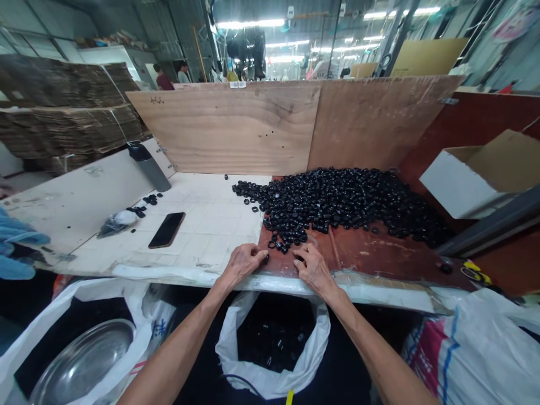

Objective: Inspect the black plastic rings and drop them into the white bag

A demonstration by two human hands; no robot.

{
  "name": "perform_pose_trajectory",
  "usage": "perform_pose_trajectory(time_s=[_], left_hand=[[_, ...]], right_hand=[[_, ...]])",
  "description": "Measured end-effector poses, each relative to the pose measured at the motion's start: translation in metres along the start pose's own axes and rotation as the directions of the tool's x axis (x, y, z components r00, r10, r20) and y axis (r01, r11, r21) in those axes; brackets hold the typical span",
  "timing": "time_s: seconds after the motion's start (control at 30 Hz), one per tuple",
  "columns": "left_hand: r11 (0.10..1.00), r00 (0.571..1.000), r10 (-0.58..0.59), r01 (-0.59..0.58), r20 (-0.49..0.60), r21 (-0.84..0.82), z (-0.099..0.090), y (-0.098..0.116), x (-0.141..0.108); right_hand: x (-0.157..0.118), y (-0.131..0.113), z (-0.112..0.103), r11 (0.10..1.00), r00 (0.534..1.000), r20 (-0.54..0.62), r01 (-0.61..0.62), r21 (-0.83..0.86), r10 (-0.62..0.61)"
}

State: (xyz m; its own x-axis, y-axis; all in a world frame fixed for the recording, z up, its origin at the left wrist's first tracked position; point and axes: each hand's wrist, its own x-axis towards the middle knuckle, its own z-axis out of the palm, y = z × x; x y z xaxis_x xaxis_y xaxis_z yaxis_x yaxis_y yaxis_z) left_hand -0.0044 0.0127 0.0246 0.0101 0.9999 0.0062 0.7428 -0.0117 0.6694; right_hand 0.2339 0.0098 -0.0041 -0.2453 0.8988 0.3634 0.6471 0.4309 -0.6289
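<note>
A wide heap of small black plastic parts (337,197) lies on the reddish-brown right half of the bench. At the heap's front edge, my left hand (244,261) has its thumb and fingers pinched on a small black part (265,257). My right hand (311,267) is bent in a pinch too, with a black piece (299,260) at its fingertips. Both hands rest close to the bench's front edge. Below them hangs an open white sack (228,343) with more black parts inside.
A phone (167,230) and a dark bottle (149,166) are on the pale left half. A metal bowl (88,354) sits in a sack at lower left. A white carton (464,183) and yellow-handled scissors (476,273) are at right. Plywood boards (236,129) wall the back.
</note>
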Motion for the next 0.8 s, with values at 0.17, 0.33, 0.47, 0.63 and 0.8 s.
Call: perform_pose_trajectory(time_s=[0.17, 0.33, 0.47, 0.63, 0.8], left_hand=[[0.989, 0.988, 0.121, -0.128, -0.096, -0.074, 0.005, -0.006, -0.015], [0.948, 0.951, 0.307, -0.308, -0.035, -0.073, 0.013, -0.004, -0.015], [0.927, 0.976, 0.217, -0.210, -0.011, -0.310, 0.014, -0.003, -0.014], [0.582, 0.988, 0.065, 0.074, 0.137, -0.810, 0.011, -0.003, -0.024], [0.436, 0.992, 0.039, 0.095, 0.124, -0.895, 0.014, -0.003, -0.030]], right_hand=[[-0.010, 0.000, 0.004, 0.999, 0.998, -0.068, 0.011, -0.034, -0.013], [-0.011, 0.000, 0.008, 0.990, 0.995, -0.026, 0.090, -0.106, -0.093], [-0.011, -0.002, 0.007, 0.996, 0.996, -0.037, 0.084, -0.039, -0.085], [-0.010, -0.012, 0.006, 0.855, 0.976, 0.079, -0.216, 0.471, 0.203], [-0.010, -0.037, 0.014, 0.513, 0.927, 0.218, -0.354, 0.782, 0.306]])
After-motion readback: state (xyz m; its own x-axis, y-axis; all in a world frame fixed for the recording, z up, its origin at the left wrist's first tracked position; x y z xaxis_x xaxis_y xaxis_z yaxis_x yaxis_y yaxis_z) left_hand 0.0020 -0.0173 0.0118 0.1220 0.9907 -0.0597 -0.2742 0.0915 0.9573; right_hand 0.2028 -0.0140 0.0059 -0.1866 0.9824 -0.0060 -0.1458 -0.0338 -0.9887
